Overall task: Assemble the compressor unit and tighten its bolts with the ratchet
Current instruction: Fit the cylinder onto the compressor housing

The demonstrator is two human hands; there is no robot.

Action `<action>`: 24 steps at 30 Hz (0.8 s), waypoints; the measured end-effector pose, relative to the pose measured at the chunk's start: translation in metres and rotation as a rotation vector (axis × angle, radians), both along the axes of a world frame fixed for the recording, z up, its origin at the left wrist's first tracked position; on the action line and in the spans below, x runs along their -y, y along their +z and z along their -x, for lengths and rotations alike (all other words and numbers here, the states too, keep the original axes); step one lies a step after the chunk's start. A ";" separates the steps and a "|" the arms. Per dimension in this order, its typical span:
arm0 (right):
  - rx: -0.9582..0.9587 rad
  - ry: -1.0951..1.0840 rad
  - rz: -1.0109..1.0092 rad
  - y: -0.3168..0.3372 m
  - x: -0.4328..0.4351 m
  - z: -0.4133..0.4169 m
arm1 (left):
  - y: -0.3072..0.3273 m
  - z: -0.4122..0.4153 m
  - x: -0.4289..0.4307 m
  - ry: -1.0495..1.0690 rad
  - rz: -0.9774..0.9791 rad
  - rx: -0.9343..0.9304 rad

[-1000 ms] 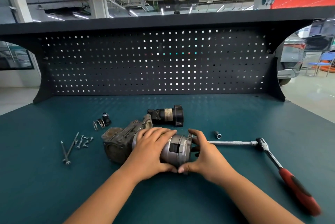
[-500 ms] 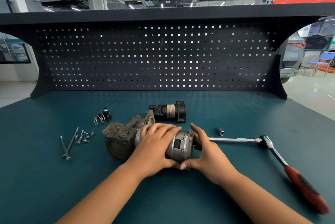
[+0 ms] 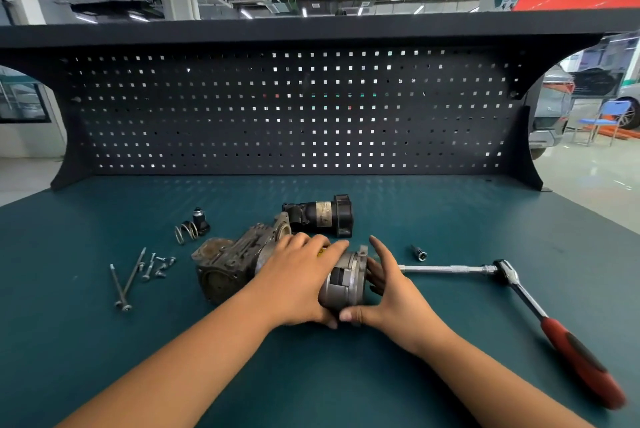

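Observation:
The grimy metal compressor body (image 3: 228, 264) lies on its side on the teal bench, with a silver cylindrical motor section (image 3: 346, 283) against its right end. My left hand (image 3: 298, 278) lies over the top of the cylinder, fingers wrapped across it and thumb underneath. My right hand (image 3: 388, 289) cups the cylinder's right end cap, thumb below, fingers against the face. The ratchet (image 3: 519, 289) with a red handle and long extension bar lies to the right, its bar tip near my right hand. Two long bolts and several short ones (image 3: 142, 275) lie to the left.
A black motor part (image 3: 322, 216) lies behind the compressor. A coil spring (image 3: 185, 233) and a small black cap (image 3: 201, 219) sit at the back left. A loose socket (image 3: 419, 252) rests right of my hands. A dark pegboard wall (image 3: 294, 108) closes the bench's far edge.
Both hands keep their hold on the cylinder. My right fingers have slid a little further over the end cap. The view has shifted slightly.

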State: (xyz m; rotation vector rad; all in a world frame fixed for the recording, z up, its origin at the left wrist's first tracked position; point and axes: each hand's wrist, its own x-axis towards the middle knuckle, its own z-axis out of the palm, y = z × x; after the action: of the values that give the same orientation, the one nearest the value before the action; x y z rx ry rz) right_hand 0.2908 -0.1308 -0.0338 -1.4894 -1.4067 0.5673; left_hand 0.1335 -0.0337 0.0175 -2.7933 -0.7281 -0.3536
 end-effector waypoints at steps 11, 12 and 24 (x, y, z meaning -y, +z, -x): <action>-0.003 0.067 -0.017 0.023 0.012 0.000 | 0.010 -0.002 0.006 -0.006 0.058 0.213; -0.025 0.081 -0.039 0.031 0.015 0.003 | 0.014 -0.002 0.011 -0.004 0.070 0.299; 0.178 -0.037 -0.467 0.143 0.013 0.059 | 0.053 -0.008 0.070 0.152 0.624 1.560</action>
State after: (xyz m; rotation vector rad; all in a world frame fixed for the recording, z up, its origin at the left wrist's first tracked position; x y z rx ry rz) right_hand 0.2322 -0.1440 0.1097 -1.2029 -1.5184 0.0689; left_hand 0.1412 -0.1032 0.0710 -2.3302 -1.4129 -2.7281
